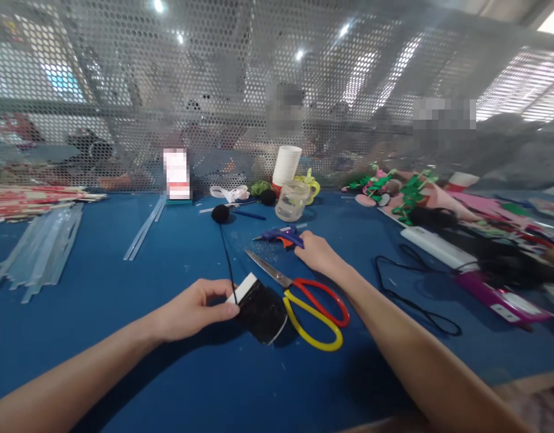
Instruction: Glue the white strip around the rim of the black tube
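Note:
My left hand (pixel 199 310) pinches a black-covered, cup-shaped piece (pixel 262 314) by its white band, with the piece tilted above the blue table. A black cord (pixel 227 255) runs from my left fingertips up to a black ball (pixel 220 213) farther back. My right hand (pixel 318 252) is closed around the handle of a blue hot glue gun (pixel 277 234) with an orange trigger, its nozzle towards the left. Between my hands lie large scissors (pixel 295 288) with one red and one yellow handle, blades partly apart, beside the black piece.
Clear glue sticks (pixel 47 249) and red-white strips lie at left. Behind the glue gun stand a clear jar (pixel 291 201) and stacked white paper cups (pixel 286 163). A power strip (pixel 502 297) with a black cable is at right, near craft flowers. A perforated metal screen (pixel 232 90) closes the back.

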